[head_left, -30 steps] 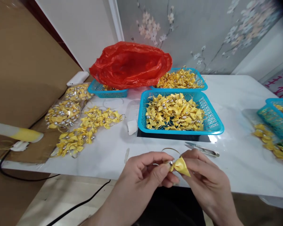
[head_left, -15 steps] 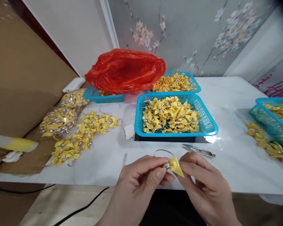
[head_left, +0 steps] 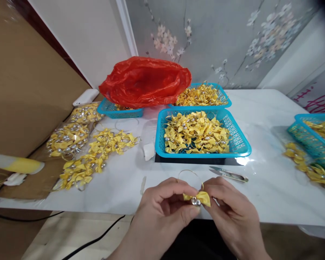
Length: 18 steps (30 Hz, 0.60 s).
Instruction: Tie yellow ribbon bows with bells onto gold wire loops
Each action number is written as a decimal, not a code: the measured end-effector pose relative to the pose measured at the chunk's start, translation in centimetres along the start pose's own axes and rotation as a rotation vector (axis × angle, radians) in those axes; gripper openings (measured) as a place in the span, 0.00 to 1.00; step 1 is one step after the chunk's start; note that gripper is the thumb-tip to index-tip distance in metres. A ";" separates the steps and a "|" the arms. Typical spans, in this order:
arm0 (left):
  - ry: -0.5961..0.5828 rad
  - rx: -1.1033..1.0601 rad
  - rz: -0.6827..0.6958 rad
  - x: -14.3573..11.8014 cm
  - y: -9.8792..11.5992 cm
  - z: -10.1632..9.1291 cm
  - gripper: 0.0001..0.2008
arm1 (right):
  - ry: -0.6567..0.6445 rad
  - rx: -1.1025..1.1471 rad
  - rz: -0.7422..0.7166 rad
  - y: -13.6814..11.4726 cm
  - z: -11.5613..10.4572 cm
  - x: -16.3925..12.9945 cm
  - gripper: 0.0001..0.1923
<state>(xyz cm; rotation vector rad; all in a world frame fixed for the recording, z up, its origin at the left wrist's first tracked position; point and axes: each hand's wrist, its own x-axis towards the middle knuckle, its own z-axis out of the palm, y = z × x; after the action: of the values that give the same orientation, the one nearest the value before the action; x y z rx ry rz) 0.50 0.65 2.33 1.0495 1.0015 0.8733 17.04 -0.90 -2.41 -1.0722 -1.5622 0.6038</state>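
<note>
A yellow ribbon bow [head_left: 204, 198] with small silver bells [head_left: 195, 201] and a thin gold loop is held over the table's front edge. My left hand [head_left: 165, 211] pinches it from the left, thumb under the bells and forefinger above. On the other side, my right hand [head_left: 232, 209] has its fingers closed on the bow's right end, partly hiding it. The loop arches up between both hands. Just beyond my right hand lie metal thread snips [head_left: 229, 174]. A blue basket [head_left: 202, 155] full of similar bows stands behind the hands.
Loose bows [head_left: 97, 159] lie in a heap at left beside filled clear bags [head_left: 67, 139]. A red plastic bag [head_left: 143, 83] covers part of the rear baskets. Another blue basket [head_left: 313, 135] stands at right, with bows [head_left: 300, 159] beside it. A yellow-white tube [head_left: 18, 164] juts in at left.
The bow has been turned between my fingers: its bells now face me, below the ribbon, and its pointed tail no longer hangs down. My left thumb has shifted right under it.
</note>
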 end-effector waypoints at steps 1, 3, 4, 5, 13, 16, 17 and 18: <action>0.003 0.011 0.004 0.0 0.0 0.0 0.09 | -0.002 -0.008 0.021 0.1 0.0 -0.2 0.10; 0.021 0.035 0.033 0.0 0.0 0.1 0.09 | -0.026 -0.039 0.046 0.3 -0.1 -0.5 0.11; 0.036 0.055 0.055 0.1 -0.1 0.2 0.08 | -0.048 -0.073 0.038 0.4 -0.3 -0.6 0.12; 0.055 0.087 0.081 0.1 -0.1 0.2 0.08 | -0.066 -0.120 0.013 0.4 -0.6 -0.6 0.13; 0.149 0.478 0.313 0.2 -0.8 0.3 0.11 | -0.125 -0.372 -0.385 -1.2 -1.6 0.9 0.12; 0.141 0.514 0.332 0.1 -1.0 0.1 0.10 | -0.183 -0.368 -0.438 -1.5 -0.8 1.3 0.11; 0.132 0.511 0.325 0.1 -1.1 0.0 0.10 | -0.173 -0.377 -0.460 -1.6 -0.7 1.4 0.11; 0.124 0.506 0.314 0.1 -1.3 -0.1 0.09 | -0.166 -0.390 -0.489 -1.7 -0.6 1.6 0.11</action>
<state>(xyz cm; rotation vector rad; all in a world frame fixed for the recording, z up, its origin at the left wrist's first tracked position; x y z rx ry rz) 0.62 0.43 1.07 1.6299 1.2164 0.9704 17.08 -0.42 -0.03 -0.8805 -2.0541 0.0529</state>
